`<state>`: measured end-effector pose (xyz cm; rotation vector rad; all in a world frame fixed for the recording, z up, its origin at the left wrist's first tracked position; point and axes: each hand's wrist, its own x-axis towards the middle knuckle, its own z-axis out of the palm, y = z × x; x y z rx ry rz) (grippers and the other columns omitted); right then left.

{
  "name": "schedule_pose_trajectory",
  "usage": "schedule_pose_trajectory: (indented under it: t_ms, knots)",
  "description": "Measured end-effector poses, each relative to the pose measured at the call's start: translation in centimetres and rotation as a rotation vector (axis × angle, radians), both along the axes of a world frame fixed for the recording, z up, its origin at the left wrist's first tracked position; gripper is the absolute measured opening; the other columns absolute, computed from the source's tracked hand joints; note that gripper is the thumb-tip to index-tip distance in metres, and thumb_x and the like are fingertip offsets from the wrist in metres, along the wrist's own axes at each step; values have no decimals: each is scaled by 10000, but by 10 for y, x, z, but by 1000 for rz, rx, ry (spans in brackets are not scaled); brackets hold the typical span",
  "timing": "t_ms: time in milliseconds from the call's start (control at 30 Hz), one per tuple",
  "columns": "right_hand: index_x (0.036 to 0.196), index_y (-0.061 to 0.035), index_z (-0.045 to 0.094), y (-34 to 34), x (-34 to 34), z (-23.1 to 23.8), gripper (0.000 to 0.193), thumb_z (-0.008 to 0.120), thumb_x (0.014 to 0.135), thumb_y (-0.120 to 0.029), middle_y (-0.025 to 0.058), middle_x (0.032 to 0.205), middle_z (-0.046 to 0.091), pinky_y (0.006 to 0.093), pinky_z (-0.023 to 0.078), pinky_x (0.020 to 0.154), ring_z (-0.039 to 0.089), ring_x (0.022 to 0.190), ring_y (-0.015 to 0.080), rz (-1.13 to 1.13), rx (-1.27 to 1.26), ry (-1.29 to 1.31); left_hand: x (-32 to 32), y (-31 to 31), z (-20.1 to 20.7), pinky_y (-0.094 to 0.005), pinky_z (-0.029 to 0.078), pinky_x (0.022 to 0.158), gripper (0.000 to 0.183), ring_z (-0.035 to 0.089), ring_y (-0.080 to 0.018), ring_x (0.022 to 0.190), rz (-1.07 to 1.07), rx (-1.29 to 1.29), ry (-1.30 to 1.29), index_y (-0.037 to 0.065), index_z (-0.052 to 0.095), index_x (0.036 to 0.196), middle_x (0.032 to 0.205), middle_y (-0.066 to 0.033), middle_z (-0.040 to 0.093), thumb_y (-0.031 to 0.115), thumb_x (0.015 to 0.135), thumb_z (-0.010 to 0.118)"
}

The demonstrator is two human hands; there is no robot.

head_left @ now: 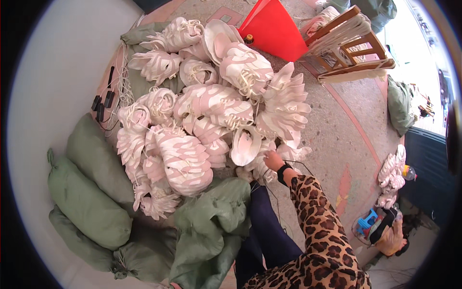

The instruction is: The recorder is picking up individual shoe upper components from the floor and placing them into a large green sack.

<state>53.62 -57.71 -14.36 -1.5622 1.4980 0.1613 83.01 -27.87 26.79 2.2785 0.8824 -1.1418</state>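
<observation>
My right hand (273,161), with a black band at the wrist, reaches from a leopard-print sleeve to the near right edge of a heap of shoe uppers. Its fingers look closed on a bundle of shoe uppers (261,169), white and pink, though the fingertips are partly hidden. Just left of that hand, a single upper (246,145) lies with its opening facing up. Other nested bundles (185,161) are tied with pale cord. At the bottom edge, only a small skin-coloured patch shows beside the loose green sack (207,226), perhaps my left hand; its fingers are hidden.
Stuffed green sacks (89,202) lie along the left wall. Behind the heap stands a red panel (276,31), with a wooden frame (356,48) wound in cord to its right. Further right are more uppers (392,173) and a seated person (391,236) beside a blue object.
</observation>
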Motion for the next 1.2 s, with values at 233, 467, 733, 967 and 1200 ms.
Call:
schedule_pose_trajectory:
  t_ms: [233,467,733,967,1200]
  knots:
    - [1127,29,409,-117,44,-78,498,552,663,-82,237,1065,485,357,379,839,464,988,363,-283,-186,-100,-3,23,-17,-353,276,933,623,309,-275,1141,-138,168,-67,-29,299,1227,1254,-144,332,452,837,360]
    - [1287,14,66,-147,71,-101,872,596,603,-94,166,1155,447,362,392,782,468,986,284,-633,256,-222,-10,36,-18,-366,257,943,681,288,-279,1158,-234,373,-193,-42,323,1209,1251,-166,335,476,787,454]
    - [1255,-8,266,-164,25,-162,712,551,607,-82,121,944,497,349,416,626,487,826,214,-553,-273,97,-18,56,-57,-359,262,940,667,294,-278,1153,-390,482,-141,-39,321,1212,1250,-164,336,469,797,441]
    - [902,-44,527,-141,43,-105,228,536,688,-123,-2,631,437,242,347,492,396,556,87,-979,122,-487,-27,78,-49,-337,284,927,600,322,-274,1133,-538,651,-51,-23,297,1231,1250,-142,336,439,851,349]
    - [668,-39,512,-129,6,6,200,541,741,-224,-21,568,422,229,299,501,370,538,76,-677,116,-250,-46,30,-16,-322,295,920,567,338,-275,1121,-245,214,-112,-15,285,1240,1251,-145,335,412,869,337]
